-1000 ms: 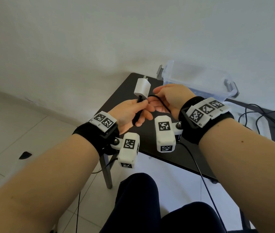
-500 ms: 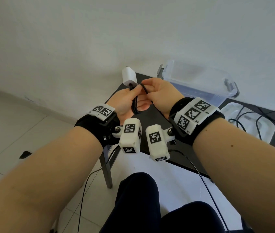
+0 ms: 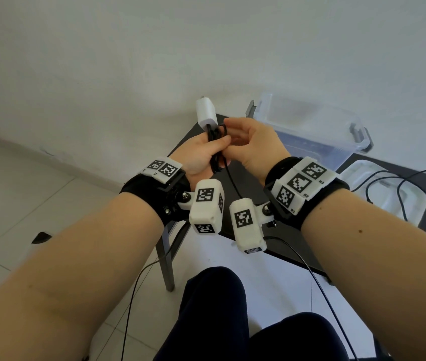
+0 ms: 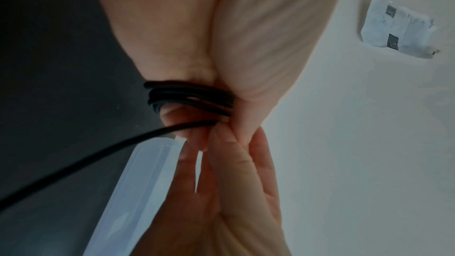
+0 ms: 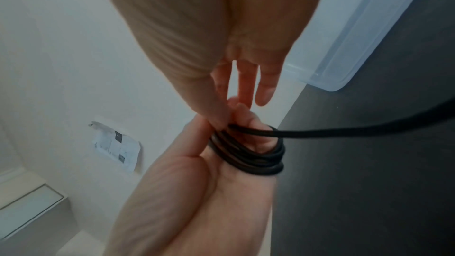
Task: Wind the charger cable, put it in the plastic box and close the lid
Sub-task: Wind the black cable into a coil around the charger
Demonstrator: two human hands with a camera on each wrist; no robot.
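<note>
Plain white painted wall (image 3: 154, 48) fills the far half, evenly lit, soft daylight. Pale baseboard strip (image 3: 50, 155) runs along its foot on the left. Floor of large light grey square tiles (image 3: 11, 217) with thin grout lines, one small dark mark (image 3: 40, 237) near left. Black flat-topped desk (image 3: 248, 178) on grey metal legs (image 3: 167, 259) stands against the wall. White paper label (image 4: 396, 26) stuck on wall.

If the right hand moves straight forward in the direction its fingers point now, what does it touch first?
The right hand points left, toward the left hand. It would first meet the coiled cable there, just below the white charger. Depth is unclear.
</note>
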